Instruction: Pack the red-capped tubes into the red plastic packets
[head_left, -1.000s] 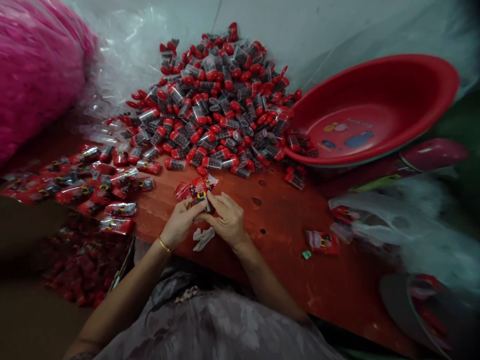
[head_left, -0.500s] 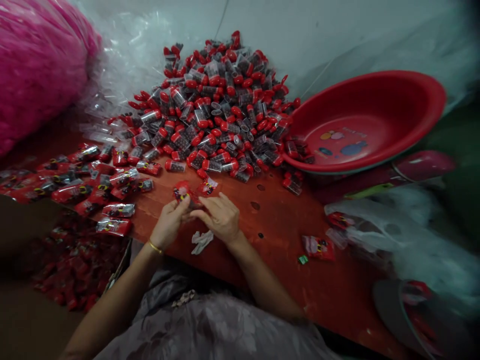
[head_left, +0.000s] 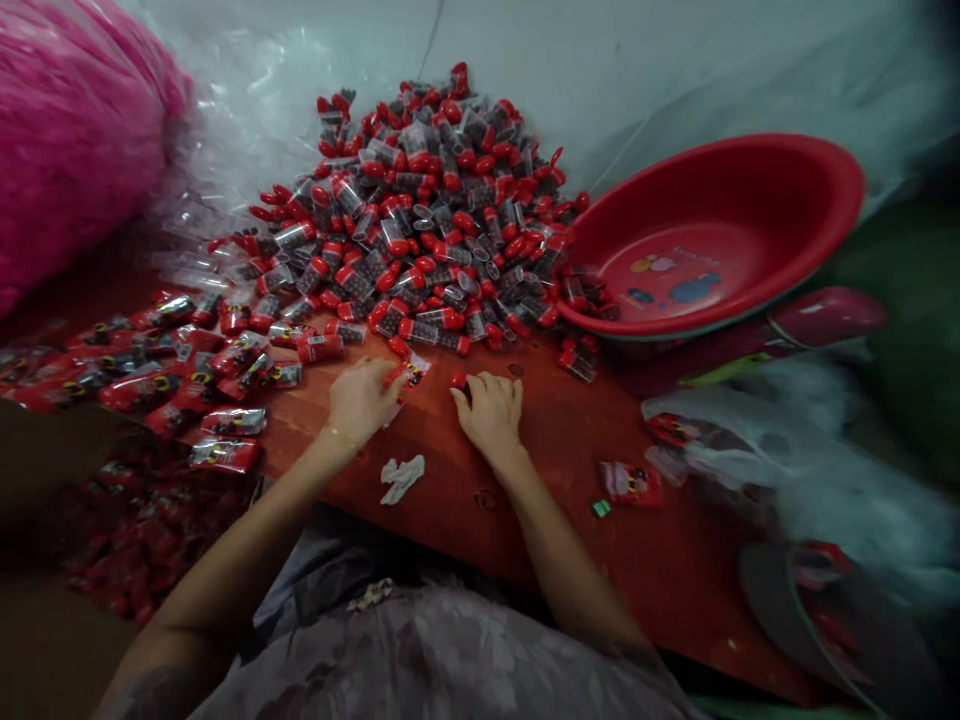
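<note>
My left hand is over the orange-red table, its fingers closed at a small red printed wrapper that they partly hide. Another printed wrapper lies just beyond those fingertips. Farther right, my right hand curls around a red-capped tube; only its red cap shows beside the thumb. Behind both hands rises a large heap of clear tubes with red caps, dark beads or grains inside. Wrapped red packets spread to the left, one packet nearest my left hand.
A crumpled white scrap lies near the table's front edge. To the right are a large red basin, a printed packet, a small green piece and clear plastic bags. A pink bag bulges at upper left.
My hands were together on a red printed wrapper and are now apart, the right one moved rightward to a red-capped tube. A red packet now lies at the right end of the wrapped packets.
</note>
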